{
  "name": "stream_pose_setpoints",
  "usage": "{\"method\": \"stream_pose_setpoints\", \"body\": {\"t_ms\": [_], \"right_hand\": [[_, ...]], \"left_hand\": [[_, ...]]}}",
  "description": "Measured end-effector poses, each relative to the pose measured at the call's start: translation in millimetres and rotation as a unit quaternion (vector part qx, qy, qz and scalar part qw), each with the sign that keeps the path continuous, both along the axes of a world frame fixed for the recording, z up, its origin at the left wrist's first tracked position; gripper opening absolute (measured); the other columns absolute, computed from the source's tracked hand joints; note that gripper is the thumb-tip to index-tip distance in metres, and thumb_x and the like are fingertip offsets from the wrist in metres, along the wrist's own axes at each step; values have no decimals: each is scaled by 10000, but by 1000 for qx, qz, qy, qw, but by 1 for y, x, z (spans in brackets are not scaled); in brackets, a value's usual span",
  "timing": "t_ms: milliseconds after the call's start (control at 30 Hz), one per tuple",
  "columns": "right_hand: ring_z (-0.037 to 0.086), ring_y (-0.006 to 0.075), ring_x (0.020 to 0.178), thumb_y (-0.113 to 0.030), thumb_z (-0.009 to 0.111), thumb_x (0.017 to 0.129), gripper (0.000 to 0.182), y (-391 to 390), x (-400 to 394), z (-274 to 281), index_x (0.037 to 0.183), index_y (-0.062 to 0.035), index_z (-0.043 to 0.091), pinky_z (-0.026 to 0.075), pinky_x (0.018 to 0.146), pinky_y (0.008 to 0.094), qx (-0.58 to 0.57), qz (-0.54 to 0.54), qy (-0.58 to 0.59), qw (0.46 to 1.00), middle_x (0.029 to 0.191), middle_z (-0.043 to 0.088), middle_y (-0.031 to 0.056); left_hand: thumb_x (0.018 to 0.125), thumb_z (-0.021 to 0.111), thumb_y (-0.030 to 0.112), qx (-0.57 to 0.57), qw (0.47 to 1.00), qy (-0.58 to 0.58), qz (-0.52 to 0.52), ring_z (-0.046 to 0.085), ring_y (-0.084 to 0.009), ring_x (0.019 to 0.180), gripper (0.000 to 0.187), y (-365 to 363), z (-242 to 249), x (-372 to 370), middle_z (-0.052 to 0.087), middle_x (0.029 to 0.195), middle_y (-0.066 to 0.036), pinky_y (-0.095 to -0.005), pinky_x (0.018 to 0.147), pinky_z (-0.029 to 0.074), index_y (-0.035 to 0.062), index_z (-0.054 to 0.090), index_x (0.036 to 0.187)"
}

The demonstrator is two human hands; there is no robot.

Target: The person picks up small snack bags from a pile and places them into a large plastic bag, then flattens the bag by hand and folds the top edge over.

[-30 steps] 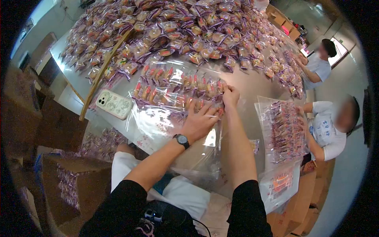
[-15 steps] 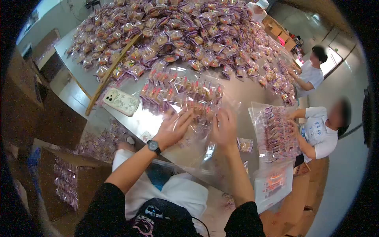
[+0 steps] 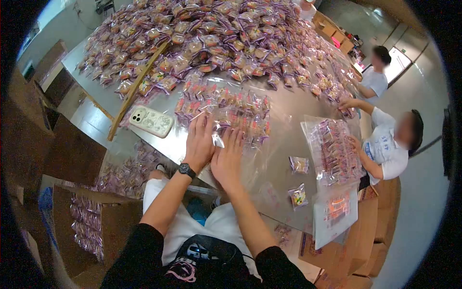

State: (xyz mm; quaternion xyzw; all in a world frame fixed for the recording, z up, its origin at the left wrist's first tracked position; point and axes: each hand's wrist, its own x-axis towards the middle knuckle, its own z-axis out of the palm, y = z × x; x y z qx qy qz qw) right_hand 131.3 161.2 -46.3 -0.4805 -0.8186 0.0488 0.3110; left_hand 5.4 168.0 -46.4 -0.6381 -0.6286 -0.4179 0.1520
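Observation:
A clear plastic bag [image 3: 248, 113] filled with rows of small wrapped snack packets lies flat on the metal table [image 3: 281, 139]. My left hand [image 3: 198, 144], a black watch on its wrist, rests on the bag's near edge with the fingers stretched forward. Right beside it, my right hand [image 3: 227, 161] lies with its fingers extended over the same edge. Both palms face down, and neither hand grips anything. Part of the plastic is hidden under them.
Loose packets form a big pile [image 3: 211, 38] behind a wooden strip [image 3: 139, 89]. A phone [image 3: 151, 121] lies left of the bag. Two single packets [image 3: 299, 196] sit to the right. A co-worker [image 3: 387, 144] handles another filled bag [image 3: 332, 151]. An open carton [image 3: 113, 226] holds packed bags.
My right hand has moved left, from the bag's right side to beside my left hand. Loose plastic at the near edge now lies under both hands. The co-worker's one hand has reached toward the pile.

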Motion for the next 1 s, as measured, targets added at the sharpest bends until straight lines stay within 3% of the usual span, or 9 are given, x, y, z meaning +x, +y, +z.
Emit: {"method": "stream_pose_setpoints", "body": {"t_ms": [133,167,267,300,400,433,533,633,1000], "right_hand": [[349,491,1462,-136,566,946,592,21,-11,-12,1485,61,420,241,1219,584,106,-5,109,988,1600,354,283],[442,478,1394,-233,622,953,600,28,-8,-8,1456,47,451,320,1165,574,118,-3,131,984,1526,469,263],[512,456,1313,-350,700,916,665,36,-7,8,1431,19,501,384,1099,537,-65,-88,100,989,1416,571,247],[536,425,1278,-445,746,865,694,42,-12,11,1374,-5,574,379,1082,519,16,-83,170,982,1309,639,218],[496,428,1327,-475,767,838,757,54,-19,9,1371,31,583,266,1146,578,101,-102,101,984,1287,643,277],[508,407,1315,-478,769,842,710,51,-19,21,1317,29,622,262,1142,595,3,-95,136,986,1300,639,264],[515,390,1302,-481,770,843,658,62,-24,9,1254,18,642,283,1113,596,32,-137,56,989,1316,624,247],[531,371,1273,-478,767,846,595,64,-23,8,1176,4,657,305,1070,596,43,-122,87,988,1236,659,216],[624,318,1088,-299,845,767,482,84,-20,-2,1174,-98,685,385,1031,506,178,2,85,980,1128,683,122]], "left_hand": [[922,655,127,16,999,27,7,423,-438,1398,446,5,8,-2,489,1482,-236,-551,1157,374,-14,586,1339],[923,654,129,22,999,38,0,420,-439,1402,452,3,13,-7,496,1479,-233,-564,1163,362,-11,588,1348],[914,652,129,15,999,32,-11,418,-443,1411,442,1,16,-14,555,1418,-219,-604,1189,305,2,614,1336],[914,649,121,13,1000,18,-16,421,-440,1412,431,3,13,-15,566,1401,-217,-603,1193,300,-1,620,1326],[907,653,86,-5,1000,-5,-26,457,-421,1395,439,11,2,-20,587,1356,-197,-594,1208,283,-19,601,1330],[898,659,80,-5,999,-17,-32,462,-419,1390,454,9,4,-19,588,1353,-197,-589,1211,282,-26,592,1335],[854,694,65,11,1000,-22,-19,535,-408,1280,522,12,13,-20,601,1294,-184,-545,1164,352,-6,575,1358],[850,702,54,7,1000,-11,-14,581,-381,1156,478,18,16,-27,614,1217,-154,-515,1097,403,44,622,1321],[816,724,78,-13,1000,1,-9,548,-353,1287,489,36,2,-39,637,1312,-107,-526,1186,316,144,667,1298]]}}
